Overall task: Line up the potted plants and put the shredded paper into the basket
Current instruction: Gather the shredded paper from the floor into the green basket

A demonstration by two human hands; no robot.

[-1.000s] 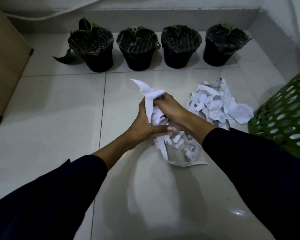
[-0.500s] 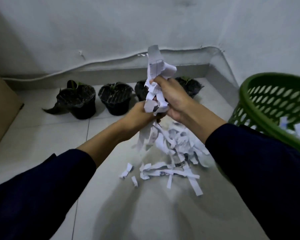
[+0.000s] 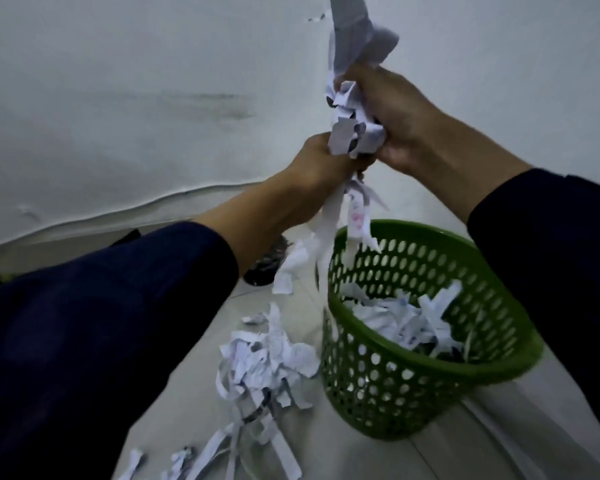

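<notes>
Both hands are raised high and hold one bundle of shredded paper (image 3: 352, 129) between them. My left hand (image 3: 321, 162) grips it from below and my right hand (image 3: 392, 119) from the right side. Long strips hang down from the bundle over the far left rim of the green perforated basket (image 3: 388, 386). The basket holds more shredded paper (image 3: 406, 320). Another heap of shreds (image 3: 264, 362) lies on the floor just left of the basket. One black plant pot (image 3: 269, 261) shows partly behind my left forearm; the other pots are hidden.
A white wall fills the background, with a cable or moulding running along its base. White floor tiles (image 3: 187, 410) carry scattered loose strips (image 3: 219, 448) near the bottom edge. My dark sleeves cover the lower left and right of the view.
Both hands have lifted the paper bundle from the floor and carried it up and rightward to above the basket. The view has tilted up, so most pots have left sight.
</notes>
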